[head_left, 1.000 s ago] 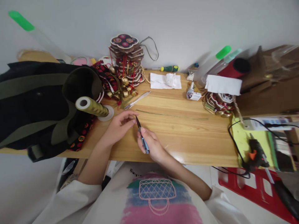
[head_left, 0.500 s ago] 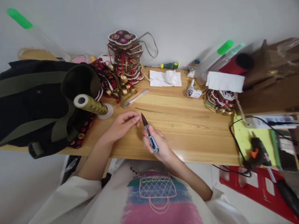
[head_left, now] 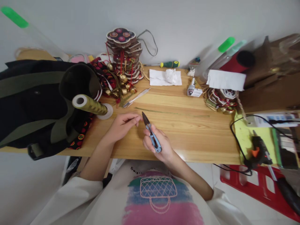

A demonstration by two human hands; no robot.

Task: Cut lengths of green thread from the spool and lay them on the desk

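Grips blue snips (head_left: 155, 139) in the right hand (head_left: 160, 144), with fingers curled round the handle and the dark blades pointing to eleven o'clock. Holds the left hand (head_left: 122, 125) at nine to ten o'clock of the snips, with thumb and forefinger pressed together just beside the blade tips; impossible to tell whether pinching anything thin.

Taking the snips as the clock's centre, has a thin green cord (head_left: 156, 111) lying on the wooden table (head_left: 199, 137) at twelve, apart from both hands, and a clear pen (head_left: 136, 97) at eleven. Shows a tilted spool of olive ribbon (head_left: 93, 106) at ten, beside a dark bag (head_left: 35, 103) at nine. Farther off, includes a stack of patterned ornaments (head_left: 122, 36) with gold bells at eleven, white tissue (head_left: 157, 78) and a screwdriver (head_left: 170, 64) between twelve and one, a small glue bottle (head_left: 194, 91) at two, and a black glue gun (head_left: 259, 150) at three.
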